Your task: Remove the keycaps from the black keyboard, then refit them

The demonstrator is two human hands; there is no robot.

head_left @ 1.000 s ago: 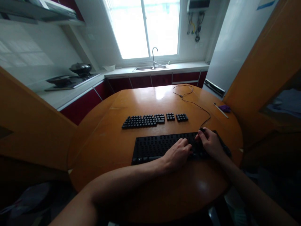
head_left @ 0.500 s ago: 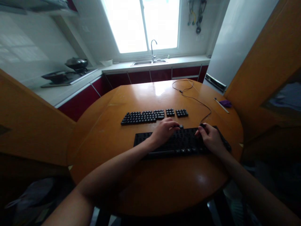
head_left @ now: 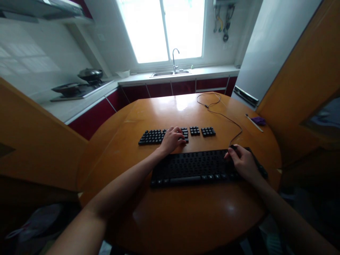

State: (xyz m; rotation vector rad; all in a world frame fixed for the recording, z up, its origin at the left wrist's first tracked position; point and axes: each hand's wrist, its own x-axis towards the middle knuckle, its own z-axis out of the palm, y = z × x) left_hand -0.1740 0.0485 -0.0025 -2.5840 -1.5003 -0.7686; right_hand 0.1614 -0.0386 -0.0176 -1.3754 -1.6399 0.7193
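Observation:
A black keyboard base (head_left: 196, 166) with most keycaps off lies on the round wooden table (head_left: 186, 216). Behind it, loose black keycaps (head_left: 152, 136) are laid out in rows, with two smaller groups (head_left: 208, 132) to their right. My left hand (head_left: 171, 139) reaches over the keyboard and rests on the right end of the main keycap row, fingers curled down onto the caps. My right hand (head_left: 240, 163) lies on the keyboard's right end, fingers bent and gripping its top edge near the cable.
A thin cable (head_left: 220, 115) runs from the keyboard toward the table's far side. A purple item and a thin stick (head_left: 256, 121) lie at the right edge. Behind the table are a counter with a sink (head_left: 171, 73), a stove with pans (head_left: 79, 85) and a fridge (head_left: 268, 53).
My left hand has left the keyboard's right half and moved forward and left onto the rows of loose keycaps. My right hand has stayed on the keyboard's right end.

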